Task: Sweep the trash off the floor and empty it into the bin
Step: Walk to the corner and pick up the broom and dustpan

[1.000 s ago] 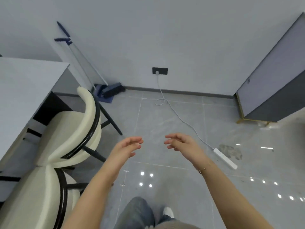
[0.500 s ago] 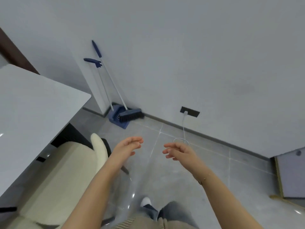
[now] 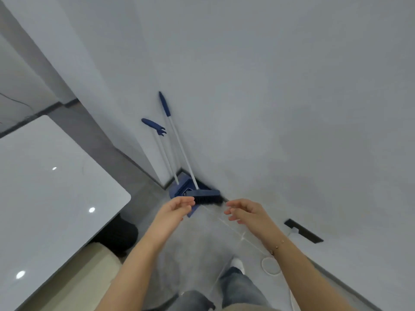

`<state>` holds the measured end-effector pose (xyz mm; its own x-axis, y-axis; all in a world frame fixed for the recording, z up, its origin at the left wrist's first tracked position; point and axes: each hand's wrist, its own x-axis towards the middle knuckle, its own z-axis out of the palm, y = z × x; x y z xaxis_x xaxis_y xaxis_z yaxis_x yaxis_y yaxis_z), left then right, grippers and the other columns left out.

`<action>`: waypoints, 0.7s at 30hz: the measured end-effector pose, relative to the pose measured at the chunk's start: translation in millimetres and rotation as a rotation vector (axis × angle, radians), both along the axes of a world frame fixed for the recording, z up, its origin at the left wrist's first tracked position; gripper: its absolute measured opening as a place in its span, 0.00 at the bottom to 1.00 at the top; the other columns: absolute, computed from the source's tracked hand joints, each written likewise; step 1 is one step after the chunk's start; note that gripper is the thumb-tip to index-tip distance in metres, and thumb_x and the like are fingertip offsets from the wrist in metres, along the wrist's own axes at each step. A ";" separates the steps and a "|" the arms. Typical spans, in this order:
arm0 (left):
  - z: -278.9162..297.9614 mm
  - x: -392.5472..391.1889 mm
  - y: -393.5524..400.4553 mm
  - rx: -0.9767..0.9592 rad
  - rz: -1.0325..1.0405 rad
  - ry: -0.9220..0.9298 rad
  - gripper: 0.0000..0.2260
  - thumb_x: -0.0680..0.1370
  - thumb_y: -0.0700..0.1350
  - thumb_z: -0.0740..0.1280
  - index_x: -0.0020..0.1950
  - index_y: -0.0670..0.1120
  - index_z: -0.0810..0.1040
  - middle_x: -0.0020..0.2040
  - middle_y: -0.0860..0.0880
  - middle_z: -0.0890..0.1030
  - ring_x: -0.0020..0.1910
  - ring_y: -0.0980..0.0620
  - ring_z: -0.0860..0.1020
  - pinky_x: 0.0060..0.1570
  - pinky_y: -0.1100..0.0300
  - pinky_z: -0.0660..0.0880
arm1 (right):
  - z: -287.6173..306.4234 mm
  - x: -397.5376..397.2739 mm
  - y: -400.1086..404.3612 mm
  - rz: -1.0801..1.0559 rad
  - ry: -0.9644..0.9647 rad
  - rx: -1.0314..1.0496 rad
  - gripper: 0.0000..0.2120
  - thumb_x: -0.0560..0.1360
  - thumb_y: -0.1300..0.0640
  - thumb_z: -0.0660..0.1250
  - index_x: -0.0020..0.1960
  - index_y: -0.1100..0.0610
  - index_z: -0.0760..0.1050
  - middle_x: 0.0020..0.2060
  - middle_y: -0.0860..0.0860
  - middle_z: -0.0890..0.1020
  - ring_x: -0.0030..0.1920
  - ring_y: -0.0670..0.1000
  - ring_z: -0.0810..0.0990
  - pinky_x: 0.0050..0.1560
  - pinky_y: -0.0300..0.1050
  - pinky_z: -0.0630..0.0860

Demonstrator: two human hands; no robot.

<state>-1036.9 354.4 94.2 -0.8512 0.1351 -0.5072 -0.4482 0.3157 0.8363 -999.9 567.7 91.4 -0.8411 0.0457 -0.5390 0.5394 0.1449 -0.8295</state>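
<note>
Nearest the camera, at six o'clock, grey trouser legs and a white shoe (image 3: 236, 263) are seen on the pale grey tiled floor (image 3: 197, 250). At eight o'clock a cream padded chair (image 3: 74, 281) is tucked under the glossy white surface (image 3: 45, 187).

Both bare forearms are stretched forward toward twelve o'clock. The left hand (image 3: 175, 208) is held empty, its fingers (image 3: 187, 202) loosely extended and slightly parted. The right hand (image 3: 244, 211) is likewise empty, its fingers (image 3: 231, 213) gently curled and spread; nothing is pinched or gripped by either.

Just beyond the fingertips, in the wall corner at twelve o'clock, the long-handled broom with the dark blue head and white pole (image 3: 203, 194) is leaned, its bristles on the floor. Directly behind it the dark blue plastic dustpan on its own white pole (image 3: 179, 189) is stood, untouched. At four o'clock a black wall socket plate (image 3: 303, 231) is fixed low on the wall.

By judgement, the task is at its very start: the tools have not yet been taken up, no sweeping is done, and fetching, sweeping, collecting and emptying all remain. No trash and no bin can be made out here.
</note>
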 end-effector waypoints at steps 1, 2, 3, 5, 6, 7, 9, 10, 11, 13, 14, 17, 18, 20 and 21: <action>3.1 -22.1 3.2 -0.030 0.013 0.038 0.11 0.79 0.36 0.63 0.56 0.48 0.79 0.56 0.52 0.81 0.55 0.54 0.78 0.51 0.68 0.71 | -0.1 -25.2 4.4 0.023 -0.010 -0.002 0.08 0.75 0.61 0.65 0.48 0.50 0.79 0.44 0.48 0.84 0.41 0.45 0.82 0.44 0.36 0.73; 4.5 -45.3 3.4 -0.070 0.020 0.076 0.11 0.78 0.36 0.63 0.56 0.47 0.79 0.56 0.51 0.81 0.55 0.55 0.77 0.51 0.70 0.70 | -0.7 -51.4 7.5 0.038 -0.025 0.001 0.07 0.75 0.62 0.66 0.49 0.52 0.80 0.43 0.48 0.84 0.39 0.43 0.81 0.42 0.33 0.73; 7.7 -64.4 2.7 -0.116 0.017 0.114 0.12 0.78 0.35 0.63 0.57 0.47 0.79 0.56 0.51 0.81 0.55 0.55 0.77 0.52 0.69 0.69 | -0.7 -74.4 9.0 0.044 -0.027 0.000 0.07 0.74 0.62 0.67 0.50 0.54 0.80 0.42 0.49 0.84 0.36 0.41 0.81 0.40 0.31 0.73; 7.3 -106.8 -7.0 -0.226 0.010 0.187 0.13 0.77 0.36 0.64 0.59 0.46 0.79 0.56 0.52 0.80 0.55 0.57 0.76 0.55 0.68 0.67 | -1.8 -121.5 5.3 0.061 -0.029 -0.005 0.07 0.73 0.63 0.69 0.49 0.55 0.81 0.41 0.51 0.83 0.35 0.41 0.81 0.39 0.29 0.73; 4.4 -128.0 -13.7 -0.284 -0.012 0.214 0.13 0.77 0.37 0.65 0.60 0.46 0.79 0.57 0.52 0.79 0.55 0.58 0.75 0.55 0.68 0.66 | -3.6 -141.2 2.6 0.071 -0.035 -0.007 0.06 0.73 0.63 0.69 0.48 0.55 0.81 0.41 0.51 0.83 0.36 0.43 0.81 0.39 0.30 0.73; 2.5 -147.8 -20.0 -0.328 -0.040 0.235 0.13 0.77 0.37 0.65 0.60 0.46 0.78 0.57 0.52 0.79 0.55 0.58 0.75 0.55 0.69 0.65 | -5.3 -157.9 0.1 0.082 -0.044 -0.008 0.06 0.73 0.63 0.69 0.47 0.53 0.80 0.41 0.52 0.83 0.37 0.45 0.81 0.39 0.29 0.74; -3.9 -196.4 -38.4 -0.402 -0.090 0.261 0.14 0.77 0.39 0.65 0.63 0.47 0.77 0.60 0.51 0.78 0.58 0.57 0.74 0.56 0.68 0.65 | -9.4 -197.5 -9.3 0.120 -0.051 0.000 0.07 0.74 0.63 0.68 0.46 0.51 0.80 0.41 0.50 0.83 0.38 0.45 0.81 0.36 0.26 0.73; -10.1 -227.4 -50.2 -0.433 -0.113 0.270 0.15 0.77 0.39 0.65 0.64 0.47 0.75 0.62 0.51 0.77 0.61 0.55 0.74 0.58 0.66 0.65 | -15.9 -221.5 -15.9 0.125 -0.057 0.009 0.07 0.74 0.63 0.67 0.46 0.51 0.80 0.41 0.50 0.84 0.38 0.45 0.81 0.35 0.25 0.72; -16.1 -254.2 -59.0 -0.475 -0.141 0.291 0.16 0.77 0.39 0.65 0.66 0.46 0.74 0.63 0.50 0.76 0.62 0.53 0.73 0.60 0.64 0.66 | -21.5 -239.8 -20.6 0.121 -0.066 0.020 0.07 0.74 0.63 0.67 0.47 0.52 0.80 0.42 0.50 0.84 0.38 0.45 0.81 0.34 0.24 0.72; -30.7 -305.8 -73.8 -0.609 -0.261 0.349 0.19 0.77 0.39 0.64 0.68 0.46 0.72 0.66 0.48 0.73 0.65 0.50 0.71 0.63 0.60 0.67 | -29.6 -270.7 -31.6 0.081 -0.091 0.029 0.07 0.75 0.63 0.66 0.49 0.53 0.80 0.43 0.50 0.84 0.40 0.46 0.82 0.33 0.24 0.71; -40.8 -336.1 -80.7 -0.680 -0.343 0.373 0.21 0.77 0.38 0.64 0.70 0.46 0.70 0.68 0.48 0.72 0.66 0.48 0.70 0.64 0.58 0.67 | -35.5 -290.4 -38.7 0.055 -0.100 0.030 0.07 0.75 0.62 0.66 0.50 0.54 0.80 0.44 0.51 0.84 0.41 0.47 0.82 0.33 0.24 0.71; -67.3 -404.4 -92.9 -0.822 -0.598 0.372 0.26 0.76 0.38 0.63 0.74 0.47 0.63 0.71 0.47 0.68 0.69 0.47 0.65 0.66 0.56 0.65 | -51.0 -333.1 -59.8 -0.005 -0.181 -0.004 0.07 0.75 0.64 0.65 0.51 0.57 0.80 0.44 0.53 0.84 0.43 0.50 0.81 0.34 0.26 0.73; -76.2 -422.0 -96.0 -0.869 -0.665 0.370 0.28 0.76 0.37 0.62 0.75 0.47 0.61 0.72 0.47 0.67 0.70 0.47 0.64 0.66 0.56 0.65 | -55.0 -345.7 -66.9 -0.011 -0.206 -0.018 0.07 0.75 0.64 0.65 0.51 0.57 0.79 0.44 0.55 0.83 0.42 0.50 0.81 0.35 0.27 0.73; -95.2 -458.4 -102.7 -0.973 -0.786 0.368 0.29 0.75 0.36 0.62 0.75 0.47 0.61 0.71 0.47 0.67 0.69 0.47 0.65 0.65 0.57 0.65 | -68.0 -376.5 -79.7 -0.017 -0.275 -0.057 0.06 0.75 0.64 0.66 0.49 0.57 0.79 0.44 0.55 0.82 0.41 0.50 0.80 0.38 0.31 0.75; -102.7 -470.7 -104.8 -1.025 -0.854 0.359 0.27 0.75 0.35 0.62 0.74 0.47 0.63 0.69 0.47 0.68 0.67 0.47 0.66 0.65 0.57 0.66 | -73.0 -389.8 -85.5 -0.020 -0.308 -0.076 0.06 0.75 0.64 0.66 0.49 0.57 0.78 0.44 0.55 0.82 0.41 0.50 0.80 0.41 0.34 0.75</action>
